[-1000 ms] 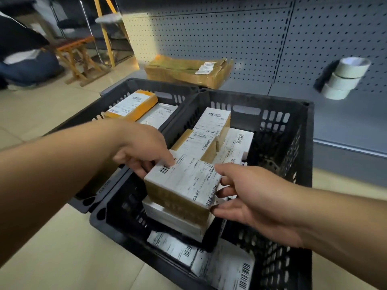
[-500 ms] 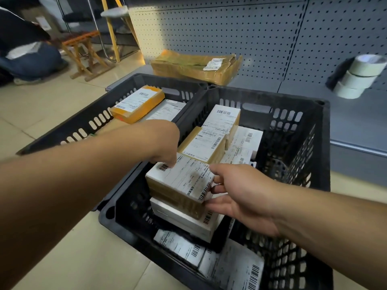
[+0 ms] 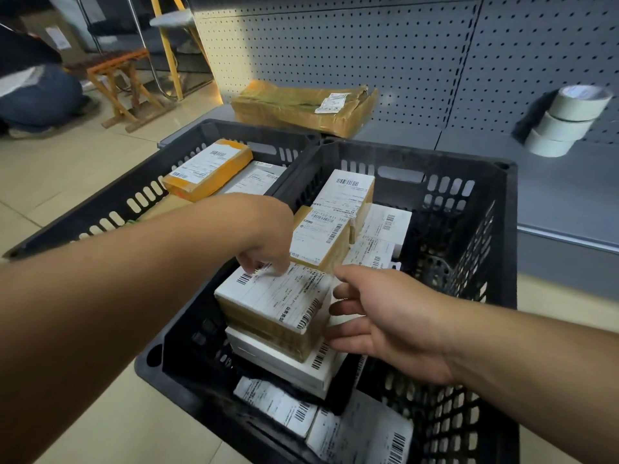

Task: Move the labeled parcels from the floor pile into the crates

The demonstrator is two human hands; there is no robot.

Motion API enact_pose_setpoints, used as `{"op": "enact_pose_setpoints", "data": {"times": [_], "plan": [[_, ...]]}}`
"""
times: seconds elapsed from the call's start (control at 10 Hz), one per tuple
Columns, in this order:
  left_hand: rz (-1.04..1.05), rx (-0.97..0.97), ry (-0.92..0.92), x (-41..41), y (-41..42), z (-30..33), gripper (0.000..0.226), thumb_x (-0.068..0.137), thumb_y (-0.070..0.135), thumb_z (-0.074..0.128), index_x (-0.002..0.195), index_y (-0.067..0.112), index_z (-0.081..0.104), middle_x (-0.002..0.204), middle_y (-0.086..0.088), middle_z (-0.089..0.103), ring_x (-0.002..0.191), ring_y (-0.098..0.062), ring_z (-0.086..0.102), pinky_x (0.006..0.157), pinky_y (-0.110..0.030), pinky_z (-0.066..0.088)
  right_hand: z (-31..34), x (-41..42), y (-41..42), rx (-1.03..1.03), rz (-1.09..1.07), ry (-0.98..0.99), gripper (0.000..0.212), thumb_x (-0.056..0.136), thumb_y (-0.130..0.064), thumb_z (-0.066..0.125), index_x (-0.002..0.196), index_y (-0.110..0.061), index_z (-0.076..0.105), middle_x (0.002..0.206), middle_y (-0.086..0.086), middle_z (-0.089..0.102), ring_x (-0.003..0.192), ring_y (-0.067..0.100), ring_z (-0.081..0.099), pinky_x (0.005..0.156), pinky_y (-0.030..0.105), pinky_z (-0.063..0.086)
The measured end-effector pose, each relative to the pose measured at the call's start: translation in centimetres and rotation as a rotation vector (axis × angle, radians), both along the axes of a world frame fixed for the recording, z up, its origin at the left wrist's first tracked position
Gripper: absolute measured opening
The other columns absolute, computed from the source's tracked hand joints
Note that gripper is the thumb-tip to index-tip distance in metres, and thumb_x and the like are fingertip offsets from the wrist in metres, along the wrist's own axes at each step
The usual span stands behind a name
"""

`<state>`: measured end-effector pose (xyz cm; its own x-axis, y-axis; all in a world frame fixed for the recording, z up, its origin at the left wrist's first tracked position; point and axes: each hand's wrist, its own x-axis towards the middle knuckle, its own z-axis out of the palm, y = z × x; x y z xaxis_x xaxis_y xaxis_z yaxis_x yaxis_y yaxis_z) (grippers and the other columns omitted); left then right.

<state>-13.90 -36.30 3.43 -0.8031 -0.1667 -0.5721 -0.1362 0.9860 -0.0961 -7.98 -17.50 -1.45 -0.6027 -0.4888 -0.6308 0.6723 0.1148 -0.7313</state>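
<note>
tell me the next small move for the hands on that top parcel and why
Probably let go and lift both hands clear. The top parcel already sits on a white box inside the near crate; left hand and right hand only touch its edges.

Warm light falls from the upper left, the picture sharp centrally, with wide-angle bending at the edges.

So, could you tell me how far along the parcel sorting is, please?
Done: labeled parcels lie in both crates. In hand: the left hand and right hand touch the top parcel, set on a white box. Left: unclear, since the floor pile is out of view.
</note>
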Motion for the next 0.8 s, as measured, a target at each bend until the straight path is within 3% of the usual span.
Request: {"op": "enact_pose_setpoints", "data": {"times": [0.1,0.2,0.4,0.5,0.6,0.7,0.8], "plan": [[-0.043,-0.082,-0.103,-0.6,0.9,-0.1,0.031,0.080,0.036,0.083,0.098,0.013,0.074,0.098,-0.005,0.075,0.071,-0.015,0.077,0.070,-0.029,0.064,-0.2,-0.9,0.9,0.066,-0.037,0.013,0.047,0.101,-0.048,0.052,0.136,-0.017,0.053,0.111,0.010,0.069,0.091,0.030,0.076,0.088,0.041,0.062],[-0.154,-0.182,-0.156,-1.0,1.5,-0.7,0.027,0.082,0.044,0.077,0.074,0.018,0.074,0.080,0.002,0.077,0.052,-0.007,0.070,0.057,-0.024,0.052,0.2,-1.7,2.0,0.093,-0.072,0.018,0.058,0.099,-0.050,0.053,0.143,-0.013,0.047,0.124,0.013,0.060,0.097,0.034,0.073,0.087,0.042,0.062],[-0.132,-0.161,-0.156,-0.7,0.4,-1.9,0.041,0.083,0.047,0.075,0.059,0.016,0.064,0.059,0.007,0.065,0.054,-0.013,0.064,0.055,-0.027,0.046,1.3,-2.5,4.5,0.107,-0.144,-0.036,0.050,0.098,-0.052,0.055,0.131,-0.014,0.054,0.119,0.015,0.063,0.088,0.032,0.076,0.080,0.042,0.064],[-0.139,-0.173,-0.083,0.0,0.5,-2.5,0.046,0.085,0.035,0.071,0.048,0.016,0.052,0.038,0.008,0.046,0.042,-0.013,0.047,0.043,-0.024,0.036,2.5,-2.4,5.1,0.109,-0.160,-0.067,0.050,0.100,-0.052,0.051,0.134,-0.015,0.053,0.122,0.014,0.062,0.098,0.032,0.073,0.084,0.041,0.063],[-0.096,-0.128,-0.023,1.0,0.8,-2.4,0.038,0.084,0.020,0.067,0.052,0.015,0.048,0.049,0.003,0.044,0.043,-0.015,0.042,0.041,-0.024,0.031,3.9,-2.1,5.9,0.115,-0.202,-0.062,0.052,0.103,-0.055,0.043,0.135,-0.017,0.054,0.124,0.010,0.063,0.106,0.028,0.068,0.081,0.037,0.062],[0.003,-0.066,-0.035,2.0,1.5,-1.0,0.023,0.089,0.016,0.062,0.068,0.012,0.053,0.074,-0.006,0.054,0.056,-0.017,0.050,0.044,-0.026,0.035,6.8,-1.4,6.8,0.147,-0.290,-0.023,0.046,0.104,-0.057,0.036,0.118,-0.023,0.063,0.116,0.003,0.068,0.103,0.022,0.068,0.087,0.038,0.058],[0.082,0.103,0.008,2.7,2.7,1.7,0.031,0.093,0.034,0.065,0.114,0.011,0.062,0.119,-0.008,0.055,0.079,-0.022,0.064,0.059,-0.031,0.050,9.5,-1.3,8.0,0.242,-0.394,0.052,0.039,0.103,-0.058,0.034,0.104,-0.032,0.063,0.109,-0.005,0.069,0.100,0.016,0.067,0.095,0.042,0.054]]}}
